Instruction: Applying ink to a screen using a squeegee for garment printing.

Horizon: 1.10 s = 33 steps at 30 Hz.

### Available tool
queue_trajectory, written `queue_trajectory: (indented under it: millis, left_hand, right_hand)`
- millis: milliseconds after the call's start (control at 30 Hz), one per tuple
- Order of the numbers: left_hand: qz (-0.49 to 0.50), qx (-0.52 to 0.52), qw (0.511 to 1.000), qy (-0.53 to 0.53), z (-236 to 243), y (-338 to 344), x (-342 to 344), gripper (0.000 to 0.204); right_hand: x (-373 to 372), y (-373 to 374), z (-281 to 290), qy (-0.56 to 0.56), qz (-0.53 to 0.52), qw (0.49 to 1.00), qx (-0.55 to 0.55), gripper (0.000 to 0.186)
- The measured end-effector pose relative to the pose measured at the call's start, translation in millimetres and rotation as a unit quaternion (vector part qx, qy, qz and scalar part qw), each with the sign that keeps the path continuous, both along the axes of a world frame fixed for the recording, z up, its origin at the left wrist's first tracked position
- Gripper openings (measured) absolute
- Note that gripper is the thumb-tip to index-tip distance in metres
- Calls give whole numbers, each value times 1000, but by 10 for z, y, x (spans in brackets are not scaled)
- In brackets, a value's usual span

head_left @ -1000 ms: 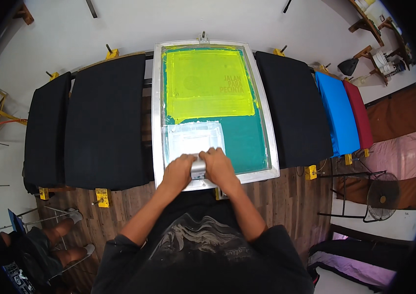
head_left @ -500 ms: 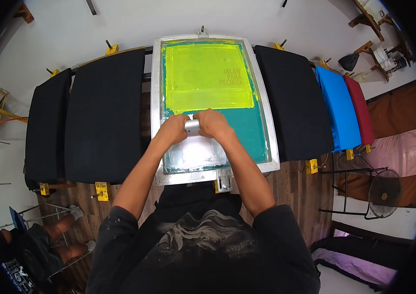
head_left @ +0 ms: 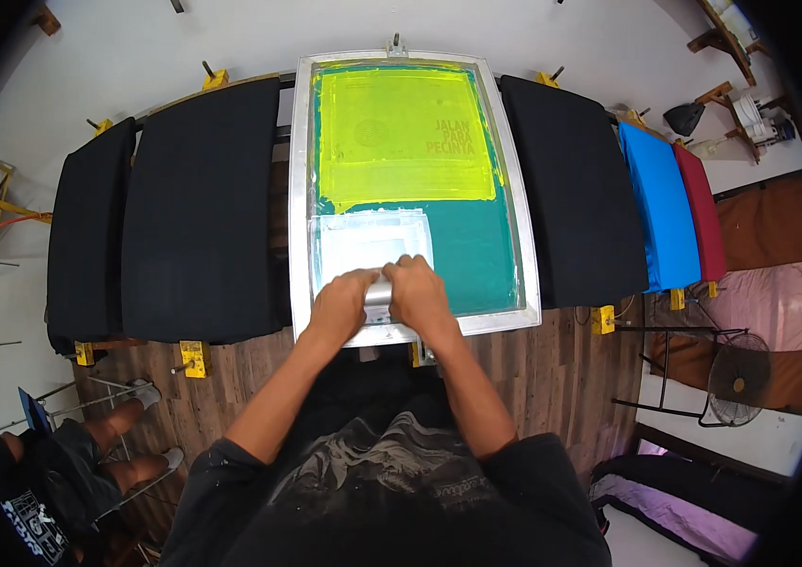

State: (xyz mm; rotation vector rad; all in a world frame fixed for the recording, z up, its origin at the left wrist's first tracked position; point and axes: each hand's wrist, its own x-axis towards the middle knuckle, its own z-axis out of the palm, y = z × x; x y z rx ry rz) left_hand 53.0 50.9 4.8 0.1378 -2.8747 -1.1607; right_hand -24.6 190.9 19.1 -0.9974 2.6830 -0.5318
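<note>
In front of me lies a silk-screen printing frame (head_left: 301,189) with a pale metal rim and a teal mesh (head_left: 476,255). Yellow-green tape or film (head_left: 391,113) covers its far half. Near the frame's close edge, my left hand (head_left: 342,304) and my right hand (head_left: 418,295) grip a squeegee with a silver handle (head_left: 378,292), side by side, fingers wrapped round it. Just beyond the squeegee a rectangular patch of white ink (head_left: 374,236) shows on the mesh. My fingers hide the handle's ends, and the blade's lower edge cannot be made out.
Black fabric-covered boards (head_left: 202,208) flank the frame, with blue (head_left: 661,208) and dark red ones (head_left: 699,213) farther right. Yellow clamps (head_left: 195,359) stick out along their edges. A standing fan (head_left: 739,380) is at right. Someone's legs (head_left: 127,454) show at lower left.
Both hands have drawn the squeegee toward my body, down to the frame's near edge. The white patch that my hands and the squeegee partly covered now shows beyond them.
</note>
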Motion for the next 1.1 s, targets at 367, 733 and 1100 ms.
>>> queue_trajectory:
  millis: [367,733,1100]
  left_hand:
    - [-96,-26,979,-178,225,-109,-3,31]
    - [13,-34,998,54,-51,-2,26,40]
    - [-38,-76,990,-114,259,-149,-158,19]
  right_hand:
    - [-12,35,176,-101,43,990,92,21]
    - [54,33,-113,43,11,999,-31,37]
    - [-162,-50,178,-19,53,997,56,31]
